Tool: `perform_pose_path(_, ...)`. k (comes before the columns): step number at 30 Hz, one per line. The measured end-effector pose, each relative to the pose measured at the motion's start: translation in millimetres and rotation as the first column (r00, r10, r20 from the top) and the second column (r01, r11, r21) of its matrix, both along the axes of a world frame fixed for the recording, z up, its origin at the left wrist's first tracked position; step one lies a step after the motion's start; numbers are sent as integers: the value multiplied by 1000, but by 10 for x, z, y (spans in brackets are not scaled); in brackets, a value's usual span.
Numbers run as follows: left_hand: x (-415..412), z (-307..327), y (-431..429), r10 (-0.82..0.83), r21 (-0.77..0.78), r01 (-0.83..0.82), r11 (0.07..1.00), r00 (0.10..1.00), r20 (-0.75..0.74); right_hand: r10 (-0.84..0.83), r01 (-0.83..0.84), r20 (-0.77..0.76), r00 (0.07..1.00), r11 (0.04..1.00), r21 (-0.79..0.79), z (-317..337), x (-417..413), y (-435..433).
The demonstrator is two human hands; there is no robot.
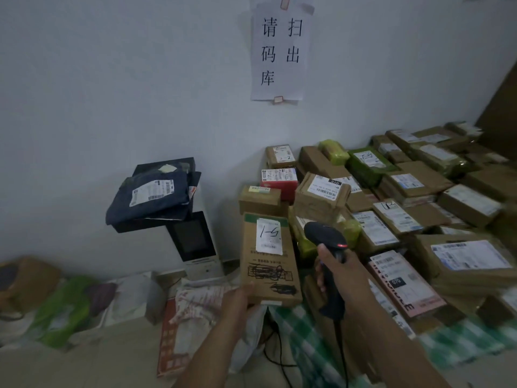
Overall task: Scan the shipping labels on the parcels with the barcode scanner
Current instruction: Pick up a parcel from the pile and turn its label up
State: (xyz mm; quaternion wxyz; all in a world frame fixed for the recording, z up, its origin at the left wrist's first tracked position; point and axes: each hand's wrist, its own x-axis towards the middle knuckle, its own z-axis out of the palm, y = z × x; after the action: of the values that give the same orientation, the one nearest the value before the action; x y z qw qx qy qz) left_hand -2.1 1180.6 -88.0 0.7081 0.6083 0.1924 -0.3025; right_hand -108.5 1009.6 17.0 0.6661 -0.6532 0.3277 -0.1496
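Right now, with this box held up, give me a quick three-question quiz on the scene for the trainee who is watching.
1. True or false: the left hand holds the tall cardboard box by its lower end.
2. What tops the stack on the white machine by the wall? A) a dark blue mailer bag B) a red box C) a roll of tape
3. Fill in: the barcode scanner is gripped by the ___ hand.

Key: 1 true; 2 A; 3 right, as the right hand has its fingers round the handle.
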Motion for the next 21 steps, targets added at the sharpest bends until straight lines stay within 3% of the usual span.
perform_pose_path(4,90,-193,-135,-71,34,72,997,997,-25,-45,44,-44,998,999,-17,-64,-89,-104)
perform_pose_path(8,228,-467,-193,-227,242,203,949,971,77,-99,98,-61,993,995,-23,-125,-147,-208)
perform_pose_path(12,367,-480,-240,-476,570,320,757,868,144,-131,131,-77,988,991,-8,-124,-153,-327)
perform_pose_path(14,466,-384,-347,-573,734,254,629,790,218,-169,170,-47,984,985,14,-109,-128,-392)
perform_pose_path(15,523,-301,-432,-591,765,184,617,750,297,-186,187,-43,982,982,18,-96,-109,-428)
perform_pose_path(18,741,32,-795,-581,698,70,712,617,531,-216,217,-40,976,976,17,-54,-18,-544)
perform_pose_path(21,1003,370,-1208,-597,654,132,744,571,564,-252,253,-14,968,967,40,25,128,-673)
